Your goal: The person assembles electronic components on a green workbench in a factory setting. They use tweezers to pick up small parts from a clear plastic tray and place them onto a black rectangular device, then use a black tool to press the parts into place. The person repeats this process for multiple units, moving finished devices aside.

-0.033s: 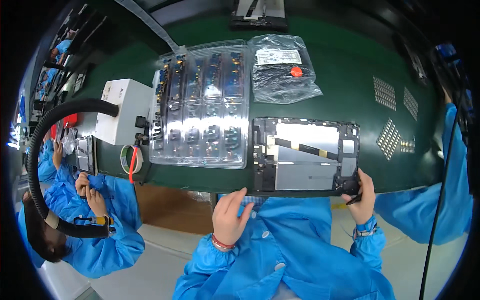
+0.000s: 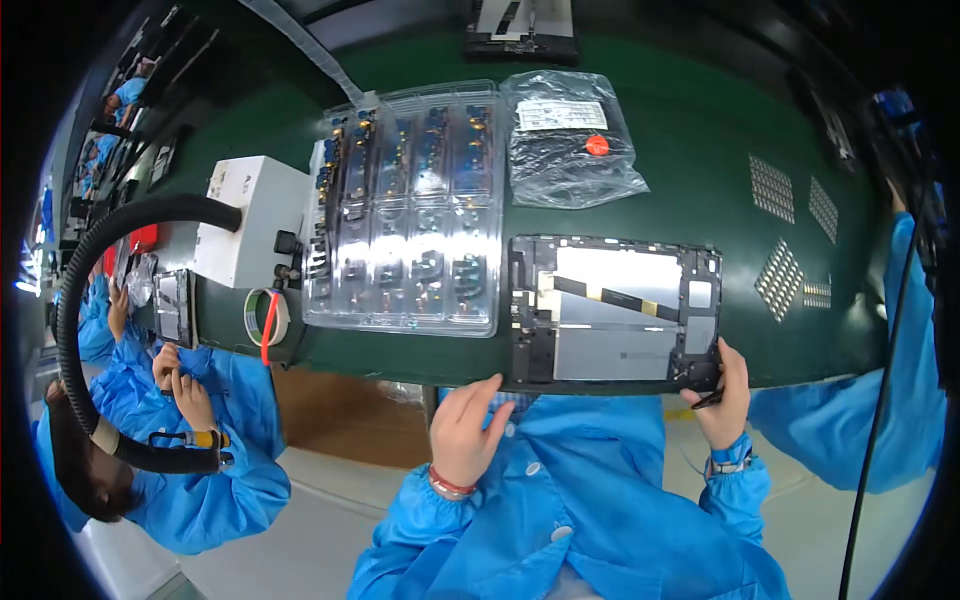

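Note:
An opened tablet (image 2: 614, 340) lies on the green bench right in front of me. Its silver battery area, black frame and a dark diagonal flex cable face up. My left hand (image 2: 466, 432) is at the bench edge by the tablet's lower left corner, fingers loosely stretched and thumb apart, with nothing in it. My right hand (image 2: 730, 398) is at the lower right corner, its fingertips against the tablet's side. Its curled fingers hold a small dark object (image 2: 707, 399), mostly hidden, whose kind I cannot make out.
Beyond are a clear plastic tray (image 2: 415, 210) of small parts and a plastic bag (image 2: 572, 140). A white box (image 2: 250, 222) with a black hose and a tape roll (image 2: 266, 318) stand left. Sheets of small pads (image 2: 779, 279) lie right. A co-worker (image 2: 200, 480) sits left.

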Available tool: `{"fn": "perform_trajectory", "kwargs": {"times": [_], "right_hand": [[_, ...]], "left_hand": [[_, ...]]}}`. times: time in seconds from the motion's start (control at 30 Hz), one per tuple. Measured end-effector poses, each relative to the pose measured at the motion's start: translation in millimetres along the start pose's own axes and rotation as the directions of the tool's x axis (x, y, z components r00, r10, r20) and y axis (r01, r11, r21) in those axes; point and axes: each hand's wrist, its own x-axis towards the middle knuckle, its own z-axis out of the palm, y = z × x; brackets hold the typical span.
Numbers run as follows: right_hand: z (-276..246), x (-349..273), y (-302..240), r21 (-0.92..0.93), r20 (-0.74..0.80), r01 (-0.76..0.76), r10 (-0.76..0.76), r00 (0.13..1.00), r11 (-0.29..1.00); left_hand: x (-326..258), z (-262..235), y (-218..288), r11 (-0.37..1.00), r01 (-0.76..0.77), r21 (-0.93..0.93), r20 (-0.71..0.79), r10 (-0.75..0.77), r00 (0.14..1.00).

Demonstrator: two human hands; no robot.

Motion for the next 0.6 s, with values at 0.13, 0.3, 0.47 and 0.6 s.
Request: {"fn": "perform_trajectory", "kwargs": {"times": [0.13, 0.3, 0.47, 0.6], "right_hand": [[9.7, 4.2, -2.5, -0.089, -0.032, -0.03, 0.027, 0.999, 0.996], [4.6, 7.7, -7.4, -0.136, -0.067, 0.042, -0.052, 0.996, 0.99], [-3.4, 6.4, -31.1, -0.078, -0.176, 0.23, -0.241, 0.955, 0.97], [3.4, 17.4, -55.4, -0.104, -0.23, 0.375, -0.389, 0.892, 0.921]], "left_hand": [[17.8, 12.2, 3.1, 0.993, -0.068, 0.093, -0.137, 0.08, 0.987], [47.9, -29.2, 18.2, 0.961, -0.156, 0.227, -0.128, 0.188, 0.974], [167.6, -89.3, -27.4, 0.852, -0.19, 0.487, -0.242, 0.341, 0.908], [254.4, -89.0, -98.9, 0.68, -0.202, 0.705, -0.106, 0.384, 0.917]]}}
